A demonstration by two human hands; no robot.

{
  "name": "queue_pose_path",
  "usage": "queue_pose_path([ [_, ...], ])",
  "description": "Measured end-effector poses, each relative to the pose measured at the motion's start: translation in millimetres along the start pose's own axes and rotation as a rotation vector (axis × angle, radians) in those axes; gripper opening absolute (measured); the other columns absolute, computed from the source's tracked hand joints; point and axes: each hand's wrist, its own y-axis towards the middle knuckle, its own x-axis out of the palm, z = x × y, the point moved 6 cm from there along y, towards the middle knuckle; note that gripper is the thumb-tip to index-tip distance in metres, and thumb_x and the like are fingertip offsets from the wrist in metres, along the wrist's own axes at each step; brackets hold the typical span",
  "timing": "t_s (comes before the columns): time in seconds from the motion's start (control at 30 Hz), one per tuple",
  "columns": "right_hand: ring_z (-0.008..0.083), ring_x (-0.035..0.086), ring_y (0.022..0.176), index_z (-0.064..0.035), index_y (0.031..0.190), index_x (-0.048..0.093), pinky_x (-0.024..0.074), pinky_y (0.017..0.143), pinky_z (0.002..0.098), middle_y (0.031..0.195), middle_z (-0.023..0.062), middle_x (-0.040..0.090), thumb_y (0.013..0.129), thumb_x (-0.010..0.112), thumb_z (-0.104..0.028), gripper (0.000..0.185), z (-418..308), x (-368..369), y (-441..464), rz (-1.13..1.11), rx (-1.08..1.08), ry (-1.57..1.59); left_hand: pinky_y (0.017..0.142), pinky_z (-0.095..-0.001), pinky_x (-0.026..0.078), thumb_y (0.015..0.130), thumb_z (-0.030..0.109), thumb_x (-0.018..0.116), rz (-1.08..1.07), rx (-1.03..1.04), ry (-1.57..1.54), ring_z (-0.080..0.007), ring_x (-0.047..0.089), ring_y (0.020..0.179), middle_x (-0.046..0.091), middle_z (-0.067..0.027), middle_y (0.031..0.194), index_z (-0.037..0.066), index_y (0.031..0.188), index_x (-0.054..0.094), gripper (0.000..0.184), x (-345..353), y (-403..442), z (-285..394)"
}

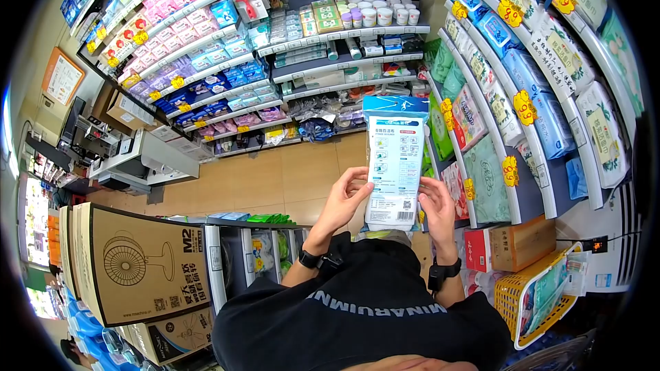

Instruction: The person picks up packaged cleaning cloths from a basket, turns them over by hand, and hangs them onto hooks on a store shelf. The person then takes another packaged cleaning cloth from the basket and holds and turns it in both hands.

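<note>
In front of my chest I see a flat blue-and-white plastic packet (394, 165), held upright with its printed label and barcode facing me. My left hand (346, 198) grips its lower left edge, thumb on the front and fingers partly behind. At the lower right edge is my right hand (438, 204), its fingers curled against the side of the packet. What is inside the packet is hidden by the printed label.
Curved shelves (344, 45) of boxed and bagged goods line the back. A right-hand rack (505, 158) carries wipes and tissue packs near my right arm. Fan carton (141, 261) stands at left; a yellow basket (512, 306) holds packets at lower right. Tiled floor (268, 178) lies between.
</note>
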Motion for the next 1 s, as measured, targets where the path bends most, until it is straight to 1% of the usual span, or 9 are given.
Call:
queue_pose_path([
  [0.33,0.0196,0.061,0.114,0.0046,0.130,0.053,0.0476,0.100,0.0321,0.122,0.0146,0.063,0.095,0.059,0.000,0.035,-3.0,0.9,-0.2,-0.001,-0.002,-0.012,0.086,-0.0276,0.050,0.097,0.013,0.067,0.006,-0.019,0.005,-0.0126,0.063,0.097,0.063,-0.0089,0.118,0.000,0.130,0.056,0.038,-0.6,-2.0,2.3],
  [0.63,0.0188,0.062,0.112,0.0051,0.128,0.054,0.0480,0.099,0.0315,0.120,0.0143,0.063,0.095,0.059,0.000,0.034,-1.7,-0.9,0.1,-0.001,-0.006,-0.006,0.087,-0.0283,0.050,0.097,0.014,0.067,-0.003,-0.024,-0.005,-0.0131,0.063,0.099,0.063,-0.0090,0.119,0.000,0.132,0.055,0.039,0.8,-2.4,1.0],
  [0.73,0.0187,0.062,0.111,0.0051,0.128,0.054,0.0481,0.099,0.0314,0.120,0.0140,0.063,0.095,0.059,0.000,0.034,-2.0,-1.4,0.1,0.008,-0.005,-0.002,0.087,-0.0287,0.050,0.100,0.017,0.064,0.001,-0.020,-0.008,-0.0132,0.063,0.099,0.064,-0.0086,0.118,0.000,0.131,0.056,0.037,0.0,-1.3,-1.6],
  [0.83,0.0186,0.062,0.111,0.0051,0.127,0.054,0.0483,0.098,0.0314,0.120,0.0139,0.063,0.095,0.059,0.000,0.033,-2.4,-1.8,0.6,0.012,-0.007,-0.005,0.086,-0.0287,0.050,0.102,0.019,0.060,0.012,-0.063,-0.075,-0.0129,0.063,0.098,0.066,-0.0076,0.114,0.000,0.130,0.057,0.034,-3.1,1.2,-7.8],
  [0.9,0.0186,0.062,0.110,0.0051,0.127,0.054,0.0483,0.098,0.0315,0.120,0.0138,0.063,0.095,0.059,0.000,0.033,-0.9,-2.1,1.1,0.013,-0.008,0.001,0.085,-0.0286,0.050,0.103,0.019,0.058,0.028,-0.036,-0.067,-0.0127,0.063,0.096,0.068,-0.0064,0.110,0.001,0.128,0.059,0.031,-3.9,1.7,-6.0],
  [1.0,0.0186,0.062,0.110,0.0052,0.127,0.055,0.0483,0.098,0.0315,0.119,0.0136,0.063,0.095,0.059,0.000,0.033,0.3,-2.6,1.1,0.013,-0.011,0.005,0.085,-0.0282,0.050,0.102,0.018,0.059,0.018,-0.001,-0.031,-0.0124,0.064,0.096,0.069,-0.0056,0.109,0.001,0.127,0.059,0.030,-2.4,0.5,-0.7],
])
